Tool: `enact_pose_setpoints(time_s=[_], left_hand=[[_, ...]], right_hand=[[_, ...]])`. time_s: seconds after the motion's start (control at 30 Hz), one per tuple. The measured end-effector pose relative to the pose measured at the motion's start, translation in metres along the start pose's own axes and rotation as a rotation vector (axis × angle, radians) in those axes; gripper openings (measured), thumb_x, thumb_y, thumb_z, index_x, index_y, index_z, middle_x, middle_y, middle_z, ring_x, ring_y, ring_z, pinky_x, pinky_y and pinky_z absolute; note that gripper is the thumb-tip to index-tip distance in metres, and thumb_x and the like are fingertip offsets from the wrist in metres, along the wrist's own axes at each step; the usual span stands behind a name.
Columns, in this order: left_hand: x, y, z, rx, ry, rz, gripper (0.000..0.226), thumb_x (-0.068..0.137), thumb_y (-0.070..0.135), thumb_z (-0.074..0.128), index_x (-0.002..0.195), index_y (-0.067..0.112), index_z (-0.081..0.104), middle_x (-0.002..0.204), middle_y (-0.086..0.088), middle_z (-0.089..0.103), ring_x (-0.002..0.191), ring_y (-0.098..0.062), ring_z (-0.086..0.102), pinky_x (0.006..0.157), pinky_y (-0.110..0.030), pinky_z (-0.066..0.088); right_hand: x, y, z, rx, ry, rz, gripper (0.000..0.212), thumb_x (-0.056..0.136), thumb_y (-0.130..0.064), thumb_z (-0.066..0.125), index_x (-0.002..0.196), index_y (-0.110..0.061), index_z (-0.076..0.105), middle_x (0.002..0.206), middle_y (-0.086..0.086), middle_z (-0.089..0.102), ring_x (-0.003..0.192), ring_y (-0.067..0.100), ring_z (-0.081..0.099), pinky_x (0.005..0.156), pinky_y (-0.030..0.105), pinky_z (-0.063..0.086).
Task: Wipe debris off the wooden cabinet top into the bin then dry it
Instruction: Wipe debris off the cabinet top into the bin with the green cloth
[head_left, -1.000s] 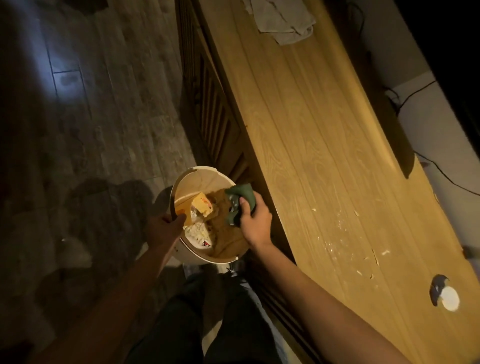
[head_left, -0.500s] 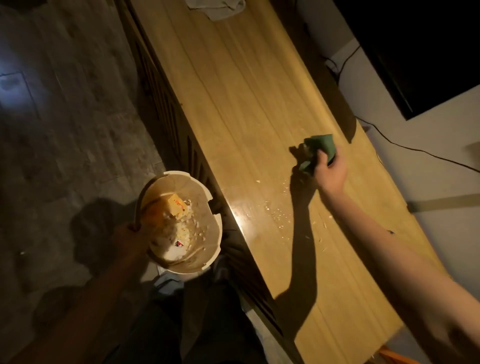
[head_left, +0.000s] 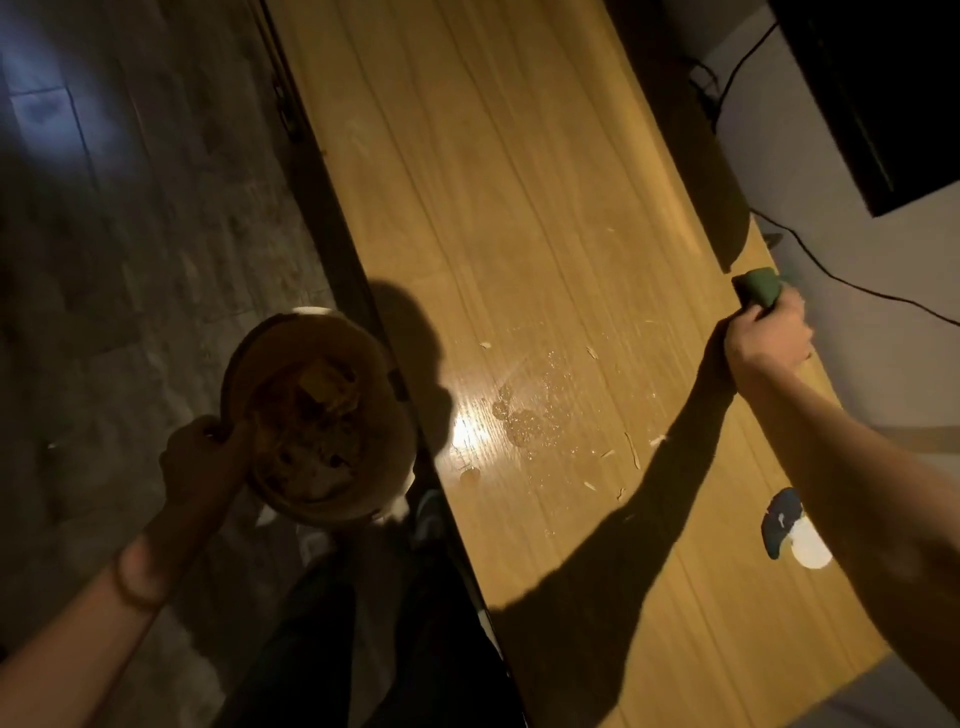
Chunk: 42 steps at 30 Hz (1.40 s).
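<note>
The wooden cabinet top (head_left: 519, 208) runs from the upper middle to the lower right. Small pale scraps and water drops (head_left: 524, 415) lie scattered on it near its front edge. My right hand (head_left: 766, 343) grips a green cloth (head_left: 759, 293) at the cabinet's far edge, close to the wall. My left hand (head_left: 202, 457) holds the rim of a round bin (head_left: 384, 457) just below and beside the cabinet's front edge. The bin holds paper and wrapper rubbish.
A round white object (head_left: 810, 551) lies on the cabinet top at the lower right, partly hidden by my forearm. Black cables (head_left: 841, 283) run along the wall behind the cabinet. A dark screen (head_left: 883, 104) hangs at the upper right. Tiled floor (head_left: 130, 208) lies to the left.
My right hand carried the green cloth from over the bin across the cabinet top to its far edge. The bin stayed in my left hand beside the front edge.
</note>
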<state>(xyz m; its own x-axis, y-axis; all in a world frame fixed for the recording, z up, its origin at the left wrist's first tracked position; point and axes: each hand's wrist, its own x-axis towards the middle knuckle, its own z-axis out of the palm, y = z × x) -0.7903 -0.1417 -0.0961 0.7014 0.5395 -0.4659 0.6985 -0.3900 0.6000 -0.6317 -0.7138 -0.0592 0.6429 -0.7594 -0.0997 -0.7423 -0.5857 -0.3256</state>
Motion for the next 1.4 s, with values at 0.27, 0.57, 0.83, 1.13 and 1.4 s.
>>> enact_pose_setpoints(time_s=[0.27, 0.57, 0.83, 1.13, 1.4], left_hand=[[0.004, 0.002, 0.004, -0.028, -0.025, -0.049, 0.039, 0.086, 0.041, 0.068, 0.081, 0.002, 0.067, 0.081, -0.019, 0.068, 0.081, -0.038, 0.065, 0.072, -0.041, 0.051], [0.0, 0.006, -0.012, 0.075, -0.038, -0.033, 0.043, 0.083, 0.059, 0.069, 0.062, 0.025, 0.052, 0.069, -0.003, 0.06, 0.072, -0.028, 0.059, 0.07, -0.038, 0.049], [-0.017, 0.004, -0.018, -0.014, -0.135, -0.065, 0.04, 0.089, 0.044, 0.071, 0.065, 0.016, 0.057, 0.068, -0.007, 0.063, 0.068, -0.027, 0.062, 0.067, -0.036, 0.049], [-0.018, -0.006, -0.006, -0.026, -0.098, -0.105, 0.036, 0.094, 0.033, 0.068, 0.064, 0.027, 0.049, 0.062, 0.008, 0.051, 0.058, -0.012, 0.049, 0.052, -0.025, 0.033], [-0.014, -0.005, 0.007, 0.022, 0.027, -0.131, 0.047, 0.088, 0.035, 0.075, 0.054, 0.013, 0.05, 0.056, -0.005, 0.049, 0.055, -0.025, 0.048, 0.062, -0.037, 0.04]], right_hand=[[-0.145, -0.072, 0.038, 0.052, -0.009, -0.372, 0.041, 0.098, -0.026, 0.052, 0.138, -0.033, 0.043, 0.146, -0.002, 0.055, 0.116, 0.03, 0.064, 0.094, 0.05, 0.054], [-0.329, -0.119, 0.08, 0.139, -0.218, -0.605, 0.057, 0.095, -0.013, 0.063, 0.147, -0.03, 0.05, 0.16, -0.005, 0.041, 0.141, 0.028, 0.049, 0.106, 0.051, 0.052], [-0.429, -0.113, 0.096, 0.293, -0.78, -0.606, 0.071, 0.089, -0.005, 0.075, 0.151, -0.026, 0.047, 0.157, -0.003, 0.047, 0.147, 0.015, 0.04, 0.125, 0.03, 0.028], [-0.298, -0.112, 0.018, 0.602, -0.472, -0.51, 0.031, 0.104, -0.008, 0.054, 0.134, -0.002, 0.061, 0.104, -0.014, 0.067, 0.09, -0.022, 0.058, 0.078, 0.001, 0.043], [-0.053, -0.083, -0.014, 0.237, -0.086, -0.299, 0.041, 0.107, -0.019, 0.046, 0.148, -0.018, 0.047, 0.145, 0.005, 0.056, 0.135, 0.022, 0.051, 0.117, 0.037, 0.038]])
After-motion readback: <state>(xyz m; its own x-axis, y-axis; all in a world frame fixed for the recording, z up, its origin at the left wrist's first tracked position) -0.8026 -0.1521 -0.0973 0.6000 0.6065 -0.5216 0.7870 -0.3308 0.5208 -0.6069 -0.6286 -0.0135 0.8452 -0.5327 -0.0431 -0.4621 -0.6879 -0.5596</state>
